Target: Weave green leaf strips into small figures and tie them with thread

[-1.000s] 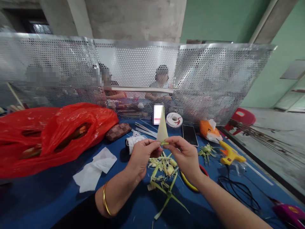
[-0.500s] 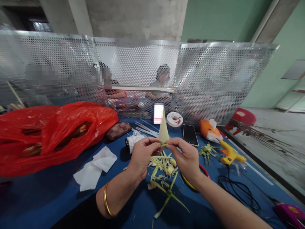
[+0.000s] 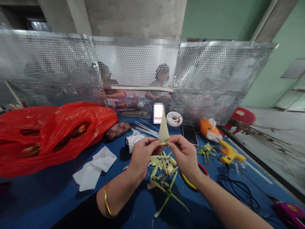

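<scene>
A pale green, pointed piece of husk or leaf [image 3: 163,130] stands tip up between my two hands, above the middle of the table. My left hand [image 3: 143,154] pinches the left side of its base between thumb and fingers. On the right side of the base, my right hand [image 3: 184,156] has a like pinch. A narrow light green strip [image 3: 163,143] runs across the base between my thumbs. Below lie leaf scraps [image 3: 166,165] and a knotted green strip [image 3: 169,193]. Red and yellow handles [image 3: 190,182] show partly behind my right wrist.
A red plastic bag [image 3: 95,127], white tissue [image 3: 95,167], checkered pouch [image 3: 118,130] and white string [image 3: 134,140] lie left. A ribbon roll [image 3: 174,119], phone [image 3: 190,134], tissue pack [image 3: 210,128] and yellow glue gun [image 3: 231,152] with cord are right. Beyond a perforated metal screen [image 3: 135,57] sit people.
The strip at the base shows more between my thumbs, and my right hand has shifted slightly up at the base. The rest looks nearly the same.
</scene>
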Demonstrator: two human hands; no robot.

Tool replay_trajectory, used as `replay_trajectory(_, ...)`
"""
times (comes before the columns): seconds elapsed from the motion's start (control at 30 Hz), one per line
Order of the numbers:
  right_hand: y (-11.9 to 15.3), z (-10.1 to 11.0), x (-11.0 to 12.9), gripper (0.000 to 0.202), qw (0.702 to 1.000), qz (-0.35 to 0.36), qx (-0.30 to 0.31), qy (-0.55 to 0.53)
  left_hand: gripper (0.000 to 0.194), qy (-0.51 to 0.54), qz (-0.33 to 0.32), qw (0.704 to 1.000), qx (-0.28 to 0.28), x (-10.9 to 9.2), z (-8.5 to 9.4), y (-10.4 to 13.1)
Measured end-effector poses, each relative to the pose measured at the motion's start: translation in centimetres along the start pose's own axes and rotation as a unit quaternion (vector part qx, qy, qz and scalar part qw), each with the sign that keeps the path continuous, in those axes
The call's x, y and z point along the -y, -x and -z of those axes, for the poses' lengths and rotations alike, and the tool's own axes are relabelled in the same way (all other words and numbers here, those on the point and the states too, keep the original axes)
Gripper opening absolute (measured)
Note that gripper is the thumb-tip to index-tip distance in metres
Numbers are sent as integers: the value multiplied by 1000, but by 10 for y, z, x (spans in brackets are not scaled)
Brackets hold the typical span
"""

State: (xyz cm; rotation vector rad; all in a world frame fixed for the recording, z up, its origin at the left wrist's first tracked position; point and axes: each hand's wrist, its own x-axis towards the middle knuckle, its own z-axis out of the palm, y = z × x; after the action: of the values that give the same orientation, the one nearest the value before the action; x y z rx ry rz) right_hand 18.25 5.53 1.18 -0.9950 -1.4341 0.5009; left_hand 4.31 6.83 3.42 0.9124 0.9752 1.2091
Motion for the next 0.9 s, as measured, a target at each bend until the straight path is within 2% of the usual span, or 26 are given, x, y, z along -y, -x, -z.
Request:
replay_trajectory(0.17,1,1,-1,10,1000,2,15,17,16,-7,-49,999,-13,2,-2,2)
replay_trajectory(0.4,2,1,2,12,993,24,35,110,11,-5,-99,995,-32,8,-5,6)
replay_trajectory(0.6,-1,2,3,13,993,13,47,105,12,-19,-86,996,-23,13,-5,4)
replay_trajectory(0.73,-3,3,4,15,994,-19,59,85,11,-23,-119,992,-25,15,-4,3)
replay_trajectory(0.9,-1,-1,5,14,997,-48,35,41,11,-33,-151,988,-19,20,-3,3)
